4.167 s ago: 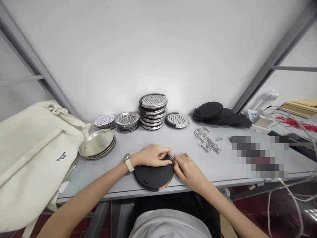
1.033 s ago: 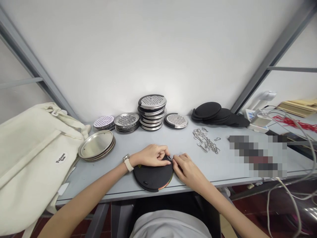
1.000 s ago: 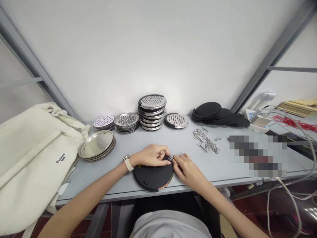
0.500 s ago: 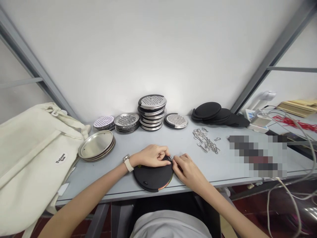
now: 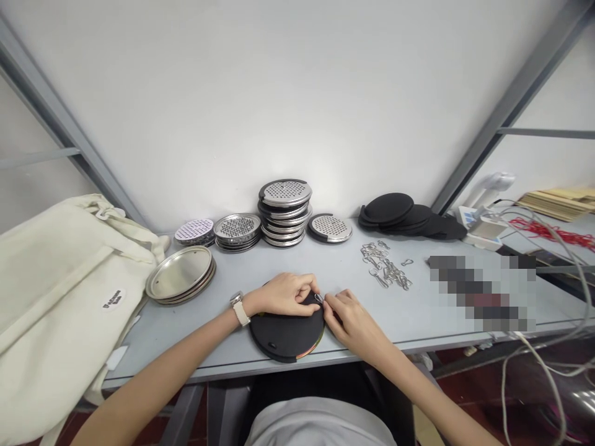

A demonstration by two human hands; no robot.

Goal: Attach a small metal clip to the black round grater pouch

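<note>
A round black disc [image 5: 283,337] with a small hole and a coloured strip along its right edge lies at the table's front edge. My left hand [image 5: 286,293] rests over its upper part, thumb and curled fingers closed on the rim. At the upper right of the disc, my right hand [image 5: 348,314] pinches a small silver snap hook [image 5: 318,298], which sits between both hands. The curled fingers hide whether the hook passes through the disc. A heap of similar snap hooks [image 5: 390,272] lies to the right, beyond my right hand.
Behind my hands stand a tall stack of round graters [image 5: 285,214], a single grater [image 5: 331,228] and a lower grater stack [image 5: 237,232]. Metal discs [image 5: 179,272] and a cream bag [image 5: 69,297] are at left. Black round pieces [image 5: 388,207] and cables [image 5: 558,356] are at right.
Both hands stay at the disc's upper right edge, with the snap hook tilted slightly differently between the fingers. The whole view has shifted a little.
</note>
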